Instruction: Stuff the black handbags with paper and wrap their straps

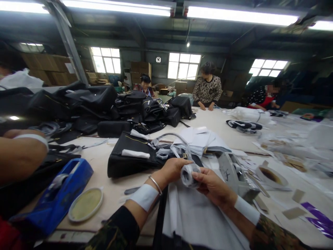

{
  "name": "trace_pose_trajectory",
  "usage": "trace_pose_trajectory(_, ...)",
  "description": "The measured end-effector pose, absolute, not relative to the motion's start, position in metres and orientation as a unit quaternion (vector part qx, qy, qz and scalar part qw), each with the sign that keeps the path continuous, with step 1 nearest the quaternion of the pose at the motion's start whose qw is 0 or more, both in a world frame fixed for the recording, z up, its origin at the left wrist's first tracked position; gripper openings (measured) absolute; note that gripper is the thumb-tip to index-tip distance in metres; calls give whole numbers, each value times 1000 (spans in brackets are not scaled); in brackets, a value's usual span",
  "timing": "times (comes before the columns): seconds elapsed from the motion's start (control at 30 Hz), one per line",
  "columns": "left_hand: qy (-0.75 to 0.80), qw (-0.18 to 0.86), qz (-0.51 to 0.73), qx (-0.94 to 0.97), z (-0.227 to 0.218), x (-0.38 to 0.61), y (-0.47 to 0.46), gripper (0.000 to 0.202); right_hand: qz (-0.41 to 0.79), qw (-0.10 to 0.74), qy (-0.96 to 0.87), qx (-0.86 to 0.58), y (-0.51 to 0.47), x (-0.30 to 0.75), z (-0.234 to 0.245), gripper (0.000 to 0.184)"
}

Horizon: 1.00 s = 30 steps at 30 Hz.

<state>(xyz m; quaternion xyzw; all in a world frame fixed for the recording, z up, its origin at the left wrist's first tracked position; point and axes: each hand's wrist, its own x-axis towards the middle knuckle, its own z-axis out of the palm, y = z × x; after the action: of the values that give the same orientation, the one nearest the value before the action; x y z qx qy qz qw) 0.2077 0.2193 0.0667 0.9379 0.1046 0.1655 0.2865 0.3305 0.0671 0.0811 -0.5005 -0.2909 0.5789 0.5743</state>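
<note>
In front of me I hold a small roll (186, 176) wrapped in clear plastic, with a dark hole at its middle; it looks like a coiled strap. My left hand (174, 169) is closed around its left and upper side. The fingers and thumb of my right hand (212, 183) pinch it from the right. Below both hands lies a large sheet of white paper (200, 218) over something with a black edge. Just beyond them, a black handbag (118, 161) rests on its side, with white wrapping on its zip and handles.
Left are a blue tape dispenser (49, 201) and a round dish (87, 205), with a bare arm (20, 156) nearby. A grey dispenser (230, 170) and tape roll (272, 175) sit right. Black bags (88, 100) pile up behind; a co-worker (208, 85) stands across the table.
</note>
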Motion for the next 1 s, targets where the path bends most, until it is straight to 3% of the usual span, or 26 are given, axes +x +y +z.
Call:
trace_pose_trajectory(0.07,137,271,142,942,59,214,221,20,571,584,-275,-507,69,332,83,45)
trace_pose_trajectory(0.23,211,271,79,936,28,206,227,20,565,619,-190,-512,76,339,77,44)
trace_pose_trajectory(0.47,232,250,70,938,40,195,225,38,547,662,-158,-487,82,350,84,37)
trace_pose_trajectory(1.0,227,169,-9,959,34,199,201,42,558,610,-184,-532,91,354,92,33)
